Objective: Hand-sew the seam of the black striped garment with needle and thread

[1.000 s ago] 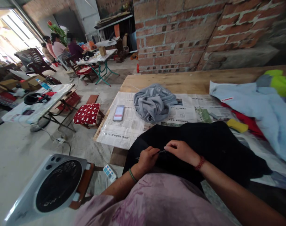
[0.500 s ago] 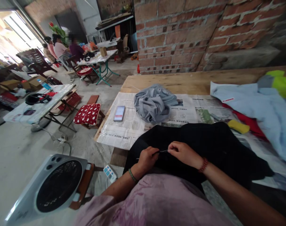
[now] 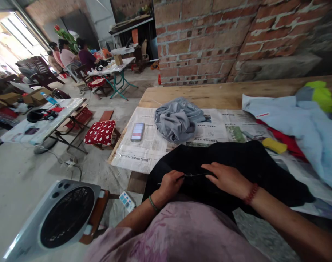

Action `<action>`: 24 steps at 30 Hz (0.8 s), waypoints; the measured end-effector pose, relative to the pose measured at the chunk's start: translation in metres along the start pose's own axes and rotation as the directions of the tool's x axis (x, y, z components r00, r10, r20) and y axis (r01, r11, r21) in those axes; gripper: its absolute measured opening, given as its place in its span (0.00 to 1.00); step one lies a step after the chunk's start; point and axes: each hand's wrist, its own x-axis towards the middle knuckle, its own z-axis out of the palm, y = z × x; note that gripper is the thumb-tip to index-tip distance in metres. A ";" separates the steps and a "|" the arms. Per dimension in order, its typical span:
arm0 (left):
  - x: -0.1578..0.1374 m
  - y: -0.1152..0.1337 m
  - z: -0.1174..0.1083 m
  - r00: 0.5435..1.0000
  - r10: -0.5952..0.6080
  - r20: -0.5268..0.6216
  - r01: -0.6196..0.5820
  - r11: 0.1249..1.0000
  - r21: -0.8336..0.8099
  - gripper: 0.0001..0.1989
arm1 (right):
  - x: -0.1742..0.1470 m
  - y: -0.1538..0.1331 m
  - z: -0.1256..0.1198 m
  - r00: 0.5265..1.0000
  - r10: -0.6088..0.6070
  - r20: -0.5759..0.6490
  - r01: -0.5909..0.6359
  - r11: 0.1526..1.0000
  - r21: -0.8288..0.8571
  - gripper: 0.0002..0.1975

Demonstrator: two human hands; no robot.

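Evidently, my left hand (image 3: 171, 185) pinches a thin item (image 3: 189, 175); my right hand (image 3: 228, 178) sits part-open, hold unclear; black cloth (image 3: 237, 154) lies beneath.

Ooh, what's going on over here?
A person has a black cloth draped over the table's edge. The left hand pinches a thin tool. A fine strand runs from it toward the right hand; whether that hand grips it isn't clear. A grey bundle of cloth and a phone lie on newspaper farther back.
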 end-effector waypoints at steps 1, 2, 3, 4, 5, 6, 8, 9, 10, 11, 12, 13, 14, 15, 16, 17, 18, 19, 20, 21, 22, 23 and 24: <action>0.000 0.001 0.001 1.000 0.005 0.005 -0.005 1.000 0.007 0.10 | -0.001 -0.001 0.003 1.000 -0.006 0.019 0.007 0.999 -0.045 0.18; 0.000 0.001 0.001 1.000 0.011 0.010 -0.012 1.000 0.017 0.10 | -0.001 -0.003 0.006 0.999 -0.015 0.049 0.019 0.997 -0.081 0.16; -0.001 0.002 0.001 1.000 0.017 0.012 -0.017 0.999 0.029 0.10 | -0.001 -0.006 0.009 0.997 -0.023 0.079 0.031 0.994 -0.109 0.14; -0.001 0.003 0.000 1.000 0.021 0.012 -0.022 0.999 0.041 0.10 | -0.001 -0.008 0.011 0.994 -0.030 0.104 0.043 0.991 -0.130 0.11; -0.001 0.004 0.000 1.000 0.025 0.012 -0.026 0.998 0.051 0.10 | -0.001 -0.010 0.013 0.992 -0.036 0.122 0.053 0.988 -0.142 0.09; -0.001 0.005 -0.001 1.000 0.028 0.011 -0.029 0.998 0.058 0.10 | -0.001 -0.012 0.013 0.990 -0.044 0.131 0.063 0.987 -0.145 0.09; -0.002 0.005 -0.003 1.000 0.028 0.013 -0.029 0.998 0.060 0.10 | -0.003 -0.013 0.011 0.993 -0.056 0.106 0.071 0.988 -0.139 0.10; -0.002 0.005 -0.004 1.000 0.025 0.017 -0.026 0.998 0.060 0.10 | -0.005 -0.013 0.009 0.995 -0.060 0.078 0.070 0.988 -0.140 0.10; -0.001 0.005 -0.004 1.000 0.022 0.022 -0.023 0.998 0.063 0.10 | -0.007 -0.013 0.005 0.997 -0.061 0.047 0.068 0.986 -0.151 0.11; -0.001 0.005 -0.004 0.999 0.018 0.027 -0.019 0.997 0.068 0.10 | -0.009 -0.012 0.001 0.998 -0.062 0.021 0.065 0.983 -0.172 0.11; 0.000 0.005 -0.004 0.999 0.014 0.033 -0.016 0.997 0.075 0.10 | -0.011 -0.011 -0.002 0.998 -0.062 -0.003 0.060 0.978 -0.201 0.11; 0.000 0.005 -0.003 0.999 0.012 0.038 -0.015 0.996 0.082 0.10 | -0.013 -0.010 -0.006 0.998 -0.062 -0.023 0.055 0.972 -0.231 0.11; 0.001 0.005 -0.002 0.999 0.014 0.043 -0.018 0.996 0.086 0.10 | -0.014 -0.009 -0.009 0.997 -0.064 -0.038 0.053 0.965 -0.258 0.11; 0.002 0.005 -0.001 0.999 0.021 0.049 -0.025 0.996 0.082 0.10 | -0.015 -0.008 -0.011 0.996 -0.067 -0.051 0.050 0.958 -0.281 0.10; 0.002 0.006 -0.001 0.998 0.031 0.055 -0.035 0.997 0.069 0.11 | -0.016 -0.007 -0.012 0.995 -0.071 -0.064 0.048 0.953 -0.300 0.10; 0.003 0.007 -0.001 0.997 0.045 0.065 -0.048 0.998 0.048 0.11 | -0.016 -0.007 -0.012 0.994 -0.075 -0.075 0.047 0.948 -0.316 0.10; 0.003 0.008 -0.001 0.995 0.061 0.081 -0.063 0.998 0.019 0.12 | -0.016 -0.006 -0.011 0.993 -0.080 -0.090 0.046 0.943 -0.328 0.10; 0.002 0.009 -0.002 0.993 0.073 0.097 -0.072 0.997 -0.013 0.12 | -0.017 -0.005 -0.010 0.989 -0.089 -0.115 0.046 0.941 -0.336 0.10; 0.002 0.011 -0.003 0.991 0.078 0.112 -0.073 0.996 -0.043 0.12 | -0.016 -0.004 -0.008 0.982 -0.103 -0.159 0.045 0.942 -0.334 0.10; 0.001 0.012 -0.005 0.989 0.077 0.125 -0.069 0.995 -0.069 0.12 | -0.016 -0.003 -0.005 0.968 -0.121 -0.221 0.045 0.946 -0.320 0.10; 0.000 0.014 -0.006 0.988 0.072 0.135 -0.061 0.994 -0.085 0.11 | -0.016 -0.002 -0.002 0.945 -0.138 -0.298 0.047 0.955 -0.294 0.09; 0.000 0.015 -0.007 0.988 0.067 0.142 -0.054 0.994 -0.092 0.11 | -0.015 -0.002 0.001 0.912 -0.149 -0.383 0.052 0.966 -0.252 0.08; -0.001 0.017 -0.007 0.987 0.062 0.145 -0.049 0.995 -0.092 0.11 | -0.015 -0.002 0.005 0.872 -0.144 -0.467 0.059 0.979 -0.193 0.08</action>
